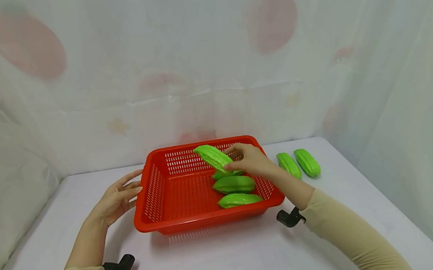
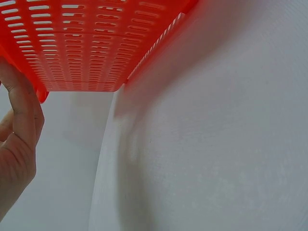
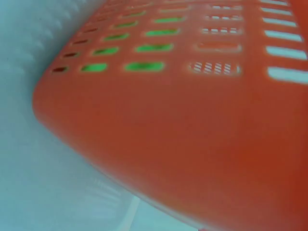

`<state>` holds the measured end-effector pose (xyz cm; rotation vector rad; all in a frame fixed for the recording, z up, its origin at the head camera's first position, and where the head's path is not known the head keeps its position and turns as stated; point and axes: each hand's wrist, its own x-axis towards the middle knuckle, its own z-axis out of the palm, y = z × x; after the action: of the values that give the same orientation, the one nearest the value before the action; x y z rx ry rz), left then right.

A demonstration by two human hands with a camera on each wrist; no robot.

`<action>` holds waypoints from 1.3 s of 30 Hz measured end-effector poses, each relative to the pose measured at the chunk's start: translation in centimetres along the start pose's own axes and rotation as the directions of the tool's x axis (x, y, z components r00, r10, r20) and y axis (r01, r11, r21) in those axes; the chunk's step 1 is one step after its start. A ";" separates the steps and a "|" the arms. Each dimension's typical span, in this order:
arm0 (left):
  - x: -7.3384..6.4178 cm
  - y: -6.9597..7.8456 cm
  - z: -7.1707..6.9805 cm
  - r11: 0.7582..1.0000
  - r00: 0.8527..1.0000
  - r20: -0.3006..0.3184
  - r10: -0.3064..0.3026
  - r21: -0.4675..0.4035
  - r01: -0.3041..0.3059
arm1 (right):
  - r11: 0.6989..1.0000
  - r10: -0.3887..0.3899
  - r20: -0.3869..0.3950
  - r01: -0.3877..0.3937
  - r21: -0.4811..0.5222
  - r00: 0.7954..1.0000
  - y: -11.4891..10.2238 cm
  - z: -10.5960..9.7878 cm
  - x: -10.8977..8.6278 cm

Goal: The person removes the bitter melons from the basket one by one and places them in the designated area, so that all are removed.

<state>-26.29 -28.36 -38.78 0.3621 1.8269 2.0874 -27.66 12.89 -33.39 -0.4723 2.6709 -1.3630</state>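
Observation:
My right hand (image 1: 252, 160) pinches a bright green, lengthwise-ridged bitter melon (image 1: 213, 157) between thumb and fingers, tilted above the right part of a red plastic basket (image 1: 209, 218). Below it in the basket lie a bitter melon (image 1: 234, 184), another bitter melon (image 1: 241, 199) nearer the front wall, and a third, mostly hidden behind the held one. At the basket's left side, my left hand (image 1: 116, 200) touches the outside of the rim with relaxed fingers. The left wrist view shows this hand (image 2: 19, 125) beside the slotted basket wall (image 2: 72, 48); its fingertips are hidden there.
Two more bitter melons, one (image 1: 289, 165) close to the basket and one (image 1: 307, 163) farther right, lie on the white table (image 1: 214, 263). A pale printed curtain (image 1: 209, 65) hangs behind the table. In the right wrist view, the basket wall (image 3: 168, 130) fills most of the picture.

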 end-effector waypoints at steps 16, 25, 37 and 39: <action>0.0 0.0 0.3 1.000 1.000 -0.003 0.005 -0.007 -0.005 | 0.999 0.032 -0.093 -0.036 -0.032 0.995 0.4 -3.2 -0.8; 0.0 0.0 0.3 1.000 1.000 -0.001 0.005 -0.010 -0.005 | 0.996 0.068 -0.109 -0.062 0.059 0.992 1.2 -4.8 -1.1; 0.0 0.1 0.3 1.000 1.000 -0.001 -0.005 -0.008 0.005 | 0.990 0.096 -0.154 -0.078 0.118 0.983 2.5 -6.7 -1.6; 0.0 0.1 0.4 1.000 1.000 -0.004 -0.007 -0.006 0.007 | 0.987 0.106 -0.157 -0.086 0.132 0.982 2.6 -7.1 -1.8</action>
<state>-26.16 -28.03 -38.61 0.3507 1.8211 2.0899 -28.19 20.42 -31.34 -0.2240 2.6710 -1.5920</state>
